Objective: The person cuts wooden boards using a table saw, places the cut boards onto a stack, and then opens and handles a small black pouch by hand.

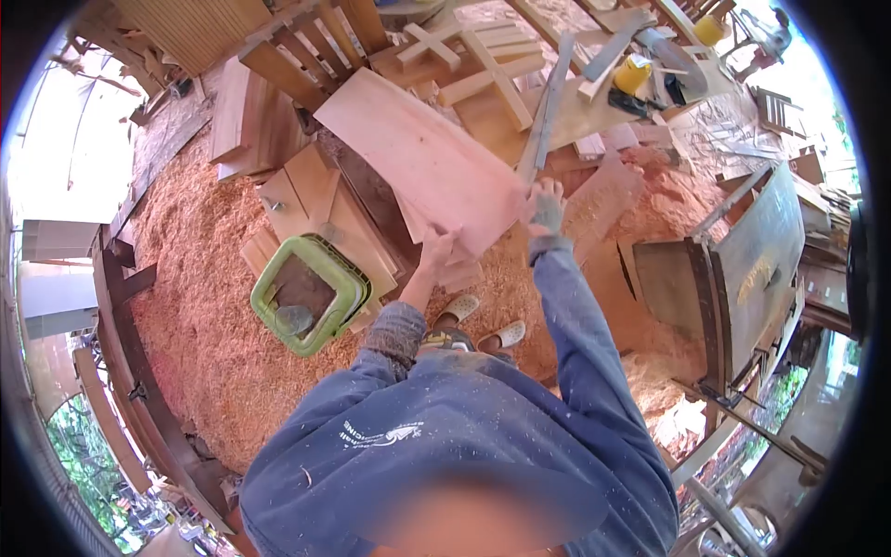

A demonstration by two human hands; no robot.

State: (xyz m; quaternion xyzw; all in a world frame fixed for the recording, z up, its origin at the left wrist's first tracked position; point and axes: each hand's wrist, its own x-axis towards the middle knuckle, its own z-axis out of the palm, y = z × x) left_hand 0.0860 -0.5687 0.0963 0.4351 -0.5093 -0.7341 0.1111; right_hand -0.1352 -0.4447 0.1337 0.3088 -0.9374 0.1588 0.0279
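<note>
A wide, pale wooden board (422, 153) slants across the middle of the view, its near end in front of my body. My left hand (438, 247) grips the board's near left edge, the fingers partly hidden. At the board's near right corner is my right hand (546, 206), which looks gloved, with its fingers bent against the edge. Just beyond it, a long narrow grey strip (557, 97) runs away from me. Beneath the board's near end, other wooden pieces (461, 275) show.
A green-rimmed bin (351, 295) stands at the left beside stacked boards (311, 190). Wood shavings (200, 306) cover the floor. Slatted wooden frames (501, 79) and a yellow container (632, 74) lie beyond. A large dark-framed panel (756, 265) stands at the right. Someone (775, 37) is far off, upper right.
</note>
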